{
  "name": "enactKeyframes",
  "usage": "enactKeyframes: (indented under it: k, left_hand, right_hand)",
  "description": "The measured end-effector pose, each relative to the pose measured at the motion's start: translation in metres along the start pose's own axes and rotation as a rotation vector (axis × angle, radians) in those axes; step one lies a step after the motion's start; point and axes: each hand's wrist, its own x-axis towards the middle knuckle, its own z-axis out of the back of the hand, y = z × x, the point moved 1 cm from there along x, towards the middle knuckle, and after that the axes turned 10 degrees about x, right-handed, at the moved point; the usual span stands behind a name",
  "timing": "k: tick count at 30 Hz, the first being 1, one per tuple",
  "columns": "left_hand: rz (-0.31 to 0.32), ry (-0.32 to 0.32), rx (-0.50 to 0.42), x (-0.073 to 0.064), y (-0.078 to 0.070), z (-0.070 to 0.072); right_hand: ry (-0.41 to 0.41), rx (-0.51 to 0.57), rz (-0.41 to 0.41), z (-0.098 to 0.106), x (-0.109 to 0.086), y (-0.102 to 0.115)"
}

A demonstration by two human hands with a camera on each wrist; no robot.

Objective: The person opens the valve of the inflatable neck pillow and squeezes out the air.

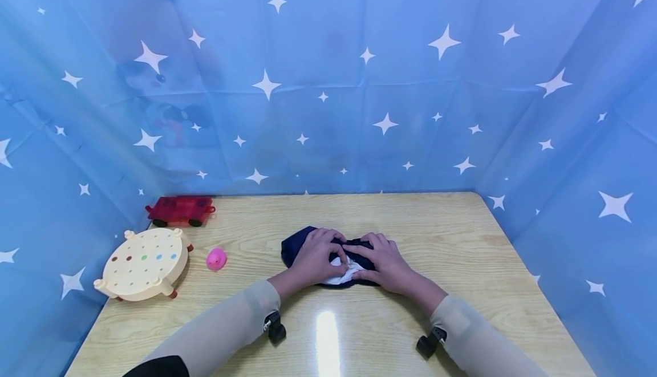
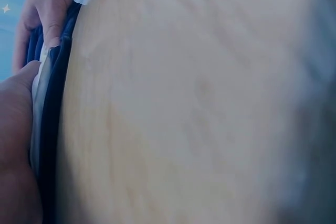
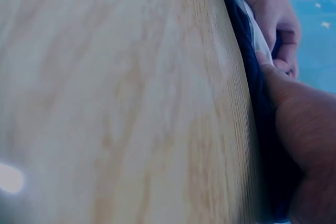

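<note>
A dark navy cloth item [image 1: 296, 246] with a white inside [image 1: 340, 277] lies on the table, spread a little at its middle; its exact kind is not clear. From the left, my left hand [image 1: 317, 257] lies over it, thumb and forefinger bent together at the white part. My right hand [image 1: 387, 264] grips the right side, thumb near the front edge and fingers at the back. Both wrist views show the navy rim [image 2: 55, 103] running beneath the hands, with the right thumb [image 3: 270, 74] against the white lining. Some fingertips are hidden in the folds.
A cream round board with pegs and coloured dots [image 1: 144, 266] stands at the left edge of the wooden table [image 1: 462, 251]. Behind it is a red toy car [image 1: 179, 210]. A small pink toy [image 1: 216, 259] lies nearby. Blue star-patterned curtains [image 1: 328, 109] hang around the table.
</note>
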Motion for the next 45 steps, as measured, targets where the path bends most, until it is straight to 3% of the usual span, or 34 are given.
enactKeyframes:
  k: [19, 45]
  left_hand:
    - [-0.002, 0.011, 0.014, 0.0014, 0.0009, -0.0004]
    - [0.030, 0.035, 0.025, 0.0002, -0.0032, 0.0006]
  right_hand:
    - [0.003, 0.023, -0.018, -0.0009, 0.0001, -0.0006]
    - [0.084, -0.065, 0.005, -0.0026, -0.0019, -0.0009]
